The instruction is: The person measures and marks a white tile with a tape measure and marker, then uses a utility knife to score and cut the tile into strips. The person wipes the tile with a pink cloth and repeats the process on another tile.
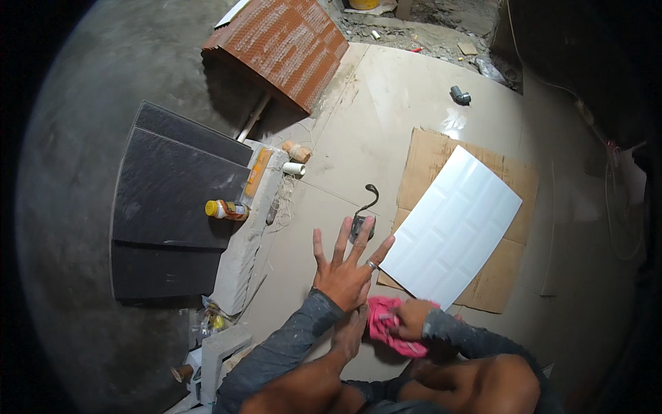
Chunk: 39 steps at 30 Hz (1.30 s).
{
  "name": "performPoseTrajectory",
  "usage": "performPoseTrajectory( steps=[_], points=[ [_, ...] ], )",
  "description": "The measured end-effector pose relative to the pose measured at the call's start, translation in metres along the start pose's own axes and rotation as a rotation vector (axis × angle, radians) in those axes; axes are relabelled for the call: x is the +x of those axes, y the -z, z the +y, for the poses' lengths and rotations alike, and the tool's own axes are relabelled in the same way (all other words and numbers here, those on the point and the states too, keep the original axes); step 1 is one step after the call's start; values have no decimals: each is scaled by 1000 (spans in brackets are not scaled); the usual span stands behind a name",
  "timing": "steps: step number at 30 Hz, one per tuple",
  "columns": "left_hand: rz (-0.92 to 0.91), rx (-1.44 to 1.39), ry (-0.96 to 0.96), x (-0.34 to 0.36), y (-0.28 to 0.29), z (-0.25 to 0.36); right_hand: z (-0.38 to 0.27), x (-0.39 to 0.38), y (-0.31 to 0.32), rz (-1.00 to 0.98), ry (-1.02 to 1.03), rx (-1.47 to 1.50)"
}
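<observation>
My left hand (345,279) is stretched forward with its fingers spread and a ring on one of them; nothing is in it. Just beyond its fingertips lies a small dark tool with a curved black stem (372,196), its lower part partly covered by the fingers. Lower and to the right, my right hand (414,319) grips a bunched pink cloth (386,324) close to my foot. A glossy white tile with a brick-like relief (455,231) rests tilted across a brown cardboard sheet (514,255), its near corner close to my right hand.
Dark slate-look tiles (179,186) lean at the left beside a concrete block (238,276), with a yellow-capped bottle (227,210). Reddish-brown patterned tiles (283,48) stand at the back. A grey pipe elbow (460,95) lies on the beige floor; rubble (441,31) borders its far edge.
</observation>
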<state>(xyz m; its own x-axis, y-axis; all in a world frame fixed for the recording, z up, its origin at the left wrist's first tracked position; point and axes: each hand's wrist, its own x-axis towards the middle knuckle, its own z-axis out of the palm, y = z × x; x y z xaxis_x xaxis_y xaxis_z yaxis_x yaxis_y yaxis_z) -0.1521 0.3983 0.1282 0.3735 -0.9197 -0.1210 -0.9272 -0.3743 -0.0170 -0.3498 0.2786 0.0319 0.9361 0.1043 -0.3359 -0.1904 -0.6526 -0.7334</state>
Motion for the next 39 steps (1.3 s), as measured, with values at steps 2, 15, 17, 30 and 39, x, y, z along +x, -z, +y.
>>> performPoseTrajectory(
  steps=[2, 15, 17, 30, 39],
  points=[
    [78, 42, -12, 1, 2, 1, 3, -12, 41, -125, -48, 40],
    [31, -415, 75, -38, -32, -2, 102, 75, 160, 608, -413, -113],
    [94, -448, 118, -43, -37, -8, 69, 84, 99, 482, 98, 163],
    [302, -570, 239, -63, -34, -22, 139, 90, 212, 494, -285, 212],
    [364, -688, 192, -41, -35, -21, 9, 47, 54, -170, 21, -63]
  ],
)
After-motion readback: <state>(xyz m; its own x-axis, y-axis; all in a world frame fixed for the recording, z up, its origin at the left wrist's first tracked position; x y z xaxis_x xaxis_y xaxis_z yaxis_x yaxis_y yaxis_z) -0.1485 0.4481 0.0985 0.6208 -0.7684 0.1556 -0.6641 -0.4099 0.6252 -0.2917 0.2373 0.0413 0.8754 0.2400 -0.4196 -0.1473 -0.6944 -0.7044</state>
